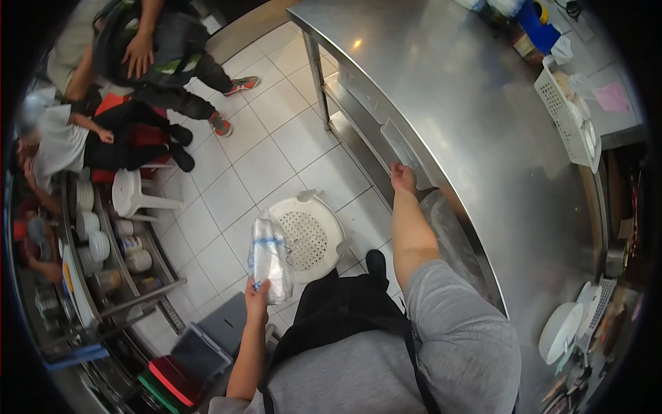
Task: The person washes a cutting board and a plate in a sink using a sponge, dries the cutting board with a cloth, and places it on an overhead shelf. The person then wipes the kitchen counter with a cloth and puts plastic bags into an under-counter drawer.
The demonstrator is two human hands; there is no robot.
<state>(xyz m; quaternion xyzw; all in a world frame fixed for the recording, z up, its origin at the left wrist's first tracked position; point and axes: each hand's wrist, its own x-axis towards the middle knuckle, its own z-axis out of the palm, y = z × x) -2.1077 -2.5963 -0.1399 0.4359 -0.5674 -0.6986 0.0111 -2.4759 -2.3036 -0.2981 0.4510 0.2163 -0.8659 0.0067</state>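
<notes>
My left hand point(258, 300) is closed on the lower end of a bundle of clear plastic point(270, 259) with blue bands, which looks like packed plastic bags. The bundle is held out over the floor, in front of part of a white plastic stool point(307, 234) with a perforated seat. My right hand point(403, 178) reaches forward beside the edge of the steel table point(483, 124). Its fingers are curled in, and nothing shows in them. Near it, clear plastic point(441, 221) hangs under the table edge.
A seated person point(62, 138) and a standing person point(141, 52) are at the far left. A rack with stacked dishes point(98, 245) and grey bins point(200, 352) line the left side. On the right are a white basket point(562, 114) and plates point(560, 331).
</notes>
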